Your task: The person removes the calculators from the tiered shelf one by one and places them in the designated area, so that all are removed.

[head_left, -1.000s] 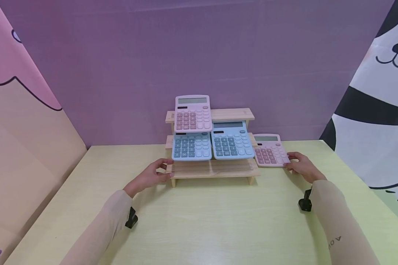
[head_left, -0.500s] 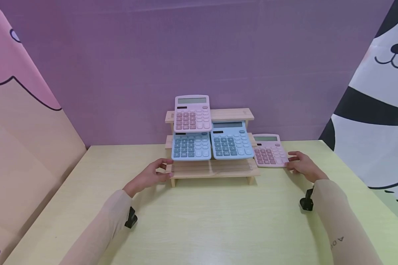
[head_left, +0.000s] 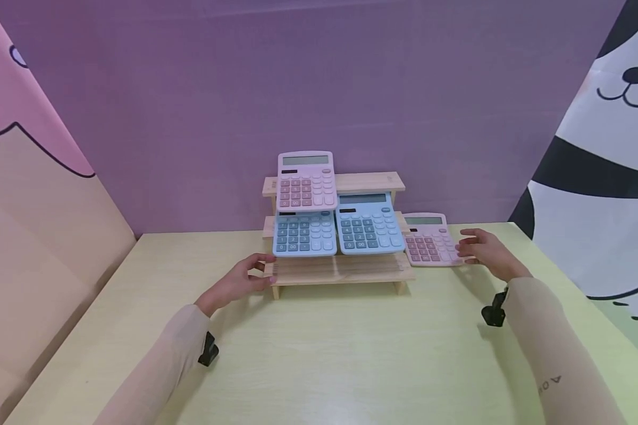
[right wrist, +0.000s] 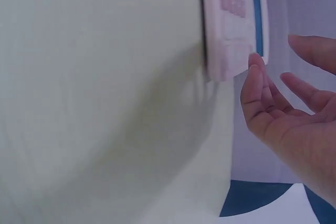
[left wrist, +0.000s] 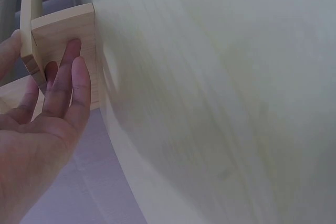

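- You work at a booth-like tabletop setup; the kind of building cannot be told.
- A creased purple backdrop (head_left: 202, 118) stands behind your pale table (head_left: 319, 354).
- Cartoon-printed panels flank you: pink-figure panel (head_left: 37, 195) left, panda panel (head_left: 606, 230) right.

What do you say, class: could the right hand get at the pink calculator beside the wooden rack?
Probably yes. The right hand holds nothing and is close by the pink calculator, with nothing showing in between. The wooden rack stands on the calculator's other side.
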A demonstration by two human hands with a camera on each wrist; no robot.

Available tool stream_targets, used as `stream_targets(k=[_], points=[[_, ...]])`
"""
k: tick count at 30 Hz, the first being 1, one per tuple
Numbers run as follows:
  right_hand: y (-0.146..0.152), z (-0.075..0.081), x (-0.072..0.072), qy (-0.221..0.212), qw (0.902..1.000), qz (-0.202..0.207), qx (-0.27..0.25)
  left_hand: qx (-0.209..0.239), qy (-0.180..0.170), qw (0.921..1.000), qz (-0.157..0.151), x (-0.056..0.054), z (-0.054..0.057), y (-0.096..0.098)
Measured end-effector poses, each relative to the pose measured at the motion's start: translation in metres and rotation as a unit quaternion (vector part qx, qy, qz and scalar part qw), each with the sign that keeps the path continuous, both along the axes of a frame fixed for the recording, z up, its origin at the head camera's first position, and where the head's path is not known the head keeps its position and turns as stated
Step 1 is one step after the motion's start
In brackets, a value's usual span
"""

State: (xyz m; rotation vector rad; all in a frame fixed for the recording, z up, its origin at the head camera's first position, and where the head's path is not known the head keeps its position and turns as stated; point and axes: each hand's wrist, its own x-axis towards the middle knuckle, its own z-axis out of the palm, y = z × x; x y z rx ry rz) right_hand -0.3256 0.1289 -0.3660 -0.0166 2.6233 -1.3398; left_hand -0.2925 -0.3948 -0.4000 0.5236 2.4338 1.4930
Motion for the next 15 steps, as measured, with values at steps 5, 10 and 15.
stream_targets(k=[5,10,15], points=[[-0.004,0.007,0.000,0.024,0.9997,0.003,-0.004,0.002,0.002,1.0000,-0.003,-0.001,-0.002,0.000],[-0.010,0.014,-0.001,0.038,0.9993,0.002,-0.007,0.003,-0.004,1.0000,0.003,-0.001,-0.001,0.001],[-0.018,0.019,0.001,0.058,0.9983,0.007,-0.009,0.003,-0.001,1.0000,0.001,-0.001,-0.001,0.001]])
